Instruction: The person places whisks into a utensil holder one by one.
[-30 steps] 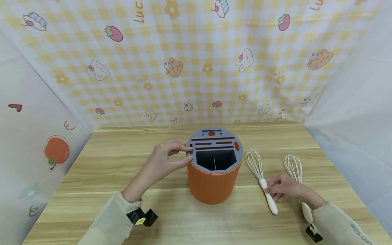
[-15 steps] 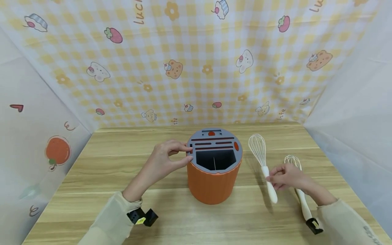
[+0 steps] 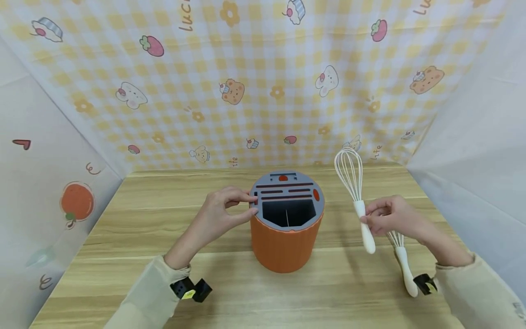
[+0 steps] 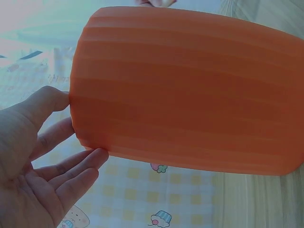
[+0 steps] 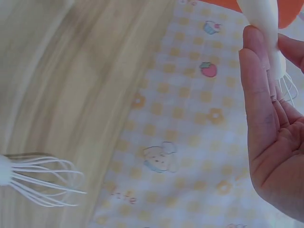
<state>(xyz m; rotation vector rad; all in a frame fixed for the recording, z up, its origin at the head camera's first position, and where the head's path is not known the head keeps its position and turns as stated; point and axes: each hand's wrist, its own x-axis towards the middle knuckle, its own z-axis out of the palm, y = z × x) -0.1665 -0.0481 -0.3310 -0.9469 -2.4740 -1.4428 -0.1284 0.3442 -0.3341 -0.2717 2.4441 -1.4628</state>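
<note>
My right hand (image 3: pixel 394 217) pinches the white handle of a whisk (image 3: pixel 359 207) between thumb and fingers. That whisk is off the table, its wire head tilted up and away. In the right wrist view, part of its handle (image 5: pixel 262 14) shows between the fingertips. Left of it stands an orange ribbed utensil holder (image 3: pixel 283 251) with a grey slotted top (image 3: pixel 287 221). Thumb and fingertips of my left hand (image 3: pixel 219 214) rest on the holder's left rim, fingers only slightly bent. In the left wrist view they touch the end of the orange wall (image 4: pixel 190 90).
A second whisk (image 3: pixel 404 269) lies on the wooden table (image 3: pixel 164 219) below my right hand, its wire head partly hidden. A checked cloth (image 3: pixel 279 114) hangs behind the table. Pale cloth sides (image 3: pixel 472 151) flank it.
My right hand has lifted the whisk off the table, moving it up and slightly away. More of the second whisk's handle shows. The left hand and the holder have stayed put.
</note>
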